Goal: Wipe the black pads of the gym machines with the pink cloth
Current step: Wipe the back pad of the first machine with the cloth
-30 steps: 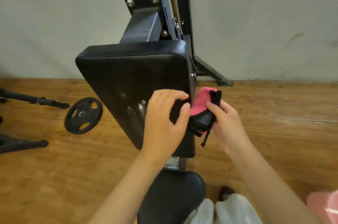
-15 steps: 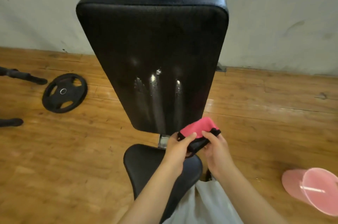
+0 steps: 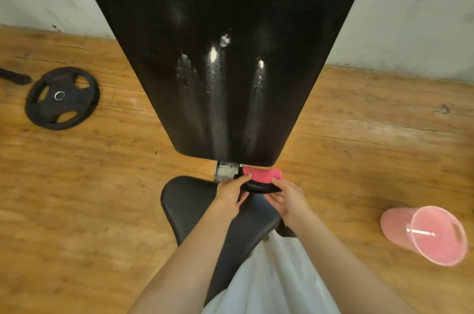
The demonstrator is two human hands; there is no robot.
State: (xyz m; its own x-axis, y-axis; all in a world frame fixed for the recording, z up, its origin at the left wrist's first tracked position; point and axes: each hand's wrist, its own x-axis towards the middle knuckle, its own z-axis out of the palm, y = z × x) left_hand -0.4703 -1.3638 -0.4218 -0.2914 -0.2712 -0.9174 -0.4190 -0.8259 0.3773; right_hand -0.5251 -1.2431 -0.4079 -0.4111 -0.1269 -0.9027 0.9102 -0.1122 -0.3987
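The left hand (image 3: pixel 232 190) and right hand (image 3: pixel 288 198) each pinch the folded pink cloth (image 3: pixel 261 176) just below the back pad (image 3: pixel 230 31), over the seat pad (image 3: pixel 189 200), and shiny wet streaks suggest the back pad's wiping is unfinished.

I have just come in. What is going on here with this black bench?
A person's left hand and right hand together pinch a folded pink cloth with a black border. They hold it just under the lower edge of the large black padded backrest, above the black seat pad. Wet-looking streaks on the backrest are not wiped off. A black weight plate and a tipped pink plastic bucket lie on the wooden floor.
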